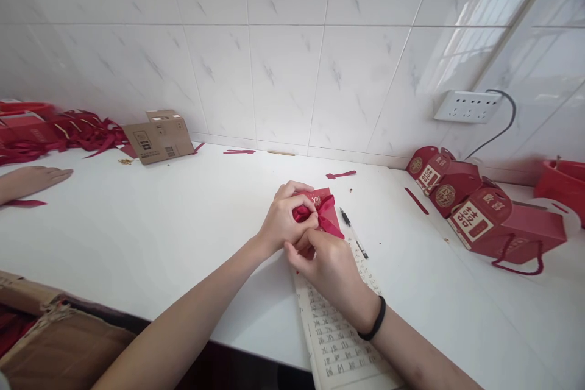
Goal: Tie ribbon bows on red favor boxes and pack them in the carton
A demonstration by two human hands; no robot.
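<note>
My left hand (289, 217) is closed in a pinch on a dark red ribbon (327, 213). The ribbon lies in loops over a small red packet with light printing (322, 193), whose near part is hidden by my hands. Just below, my right hand (333, 261), with a black band at the wrist, has its thumb and forefinger pressed together beside the left fingertips. What it grips is hidden. Under the hands a handwritten notebook (340, 341) lies on the white table (219, 219). A pen (354, 231) rests by the packet's right side.
Red gift boxes (507, 225) stand at right, near a red basket (560, 186) and a wall socket (467, 106). At left are a cardboard piece (159, 137), heaped red ribbons (86, 131) and another person's hand (34, 181). A carton (68, 341) sits below the table edge.
</note>
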